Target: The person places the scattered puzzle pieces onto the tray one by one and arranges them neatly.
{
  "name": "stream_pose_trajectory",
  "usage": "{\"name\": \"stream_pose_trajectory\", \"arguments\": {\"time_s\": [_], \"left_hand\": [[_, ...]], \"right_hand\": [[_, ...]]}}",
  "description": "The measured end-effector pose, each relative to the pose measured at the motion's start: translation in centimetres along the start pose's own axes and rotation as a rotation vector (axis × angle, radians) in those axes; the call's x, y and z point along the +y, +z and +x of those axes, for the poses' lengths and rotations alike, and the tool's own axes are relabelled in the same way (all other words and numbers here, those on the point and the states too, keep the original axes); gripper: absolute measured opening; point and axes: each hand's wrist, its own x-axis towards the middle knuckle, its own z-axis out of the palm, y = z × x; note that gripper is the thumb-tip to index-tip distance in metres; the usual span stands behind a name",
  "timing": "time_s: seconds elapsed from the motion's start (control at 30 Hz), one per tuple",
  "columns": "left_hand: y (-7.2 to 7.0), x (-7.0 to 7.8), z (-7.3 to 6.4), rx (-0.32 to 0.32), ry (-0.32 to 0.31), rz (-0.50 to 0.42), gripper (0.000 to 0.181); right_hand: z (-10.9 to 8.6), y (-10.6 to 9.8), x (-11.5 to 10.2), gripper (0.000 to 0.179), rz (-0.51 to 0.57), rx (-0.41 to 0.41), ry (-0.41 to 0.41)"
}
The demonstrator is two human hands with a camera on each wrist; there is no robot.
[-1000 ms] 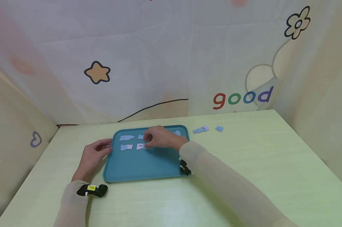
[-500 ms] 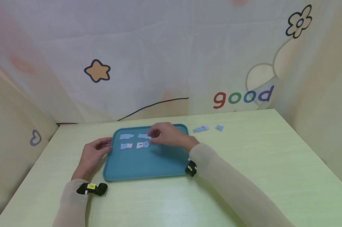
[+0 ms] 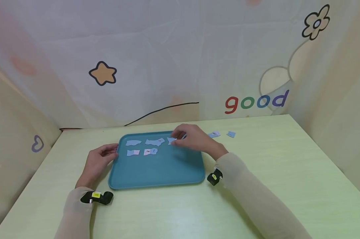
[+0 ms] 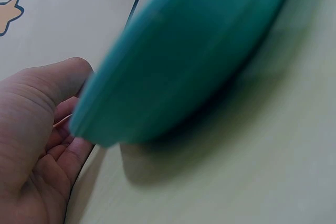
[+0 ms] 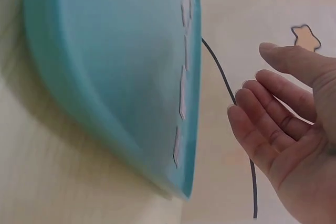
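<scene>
Several small torn-edged picture pieces, blue with pale pink, lie in two rows on a blue tray (image 3: 156,171). The top row shows a plain blue piece (image 3: 133,142), a longer piece (image 3: 153,142) and a third piece (image 3: 170,140) partly covered by my right hand. Over the tray's far right part, my right hand (image 3: 192,136) hovers with relaxed fingers; in the right wrist view nothing sits between its thumb and fingers. My left hand (image 3: 100,160) rests with thumb and fingertips against the tray's left rim, its fingers loosely bent.
To the tray's right, beyond my right hand, lie a partly hidden blue-pink piece (image 3: 214,134) and a small blue piece (image 3: 231,134) on the pale wooden table (image 3: 275,166). A printed cloth backdrop (image 3: 156,66) rises behind the table's far edge.
My right hand has moved right across the tray, uncovering the top-row middle piece and the lower piece beneath it. My left hand stays at the tray's left rim.
</scene>
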Motion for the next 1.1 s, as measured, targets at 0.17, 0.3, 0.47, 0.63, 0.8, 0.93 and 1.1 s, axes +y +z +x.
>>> {"name": "stream_pose_trajectory", "arguments": {"time_s": [0.17,0.3,0.47,0.63,0.8,0.93,1.1], "left_hand": [[0.1,-0.2,0.0,0.008,0.002,0.005,0.045],[0.1,-0.2,0.1,0.012,-0.002,0.013,0.045],[0.2,0.0,0.1,0.007,-0.017,0.014,0.046],[0.1,0.3,-0.1,0.005,-0.024,0.018,0.046],[0.1,0.3,-0.2,0.008,-0.017,0.012,0.045],[0.1,0.2,-0.2,0.009,-0.013,0.013,0.046],[0.0,0.1,-0.1,0.005,-0.021,0.014,0.046]], "right_hand": [[-0.9,-1.1,0.4,0.037,0.004,0.046,0.038],[-1.6,-2.0,0.7,0.036,0.021,0.075,0.051],[-2.3,-2.8,1.6,0.032,0.038,0.100,0.062],[-2.6,-3.4,2.2,0.032,0.030,0.118,0.060],[-2.9,-3.7,2.9,0.030,0.033,0.141,0.053],[-3.0,-4.0,3.2,0.030,0.030,0.145,0.063],[-3.1,-4.1,3.9,0.030,0.021,0.154,0.094]]}}
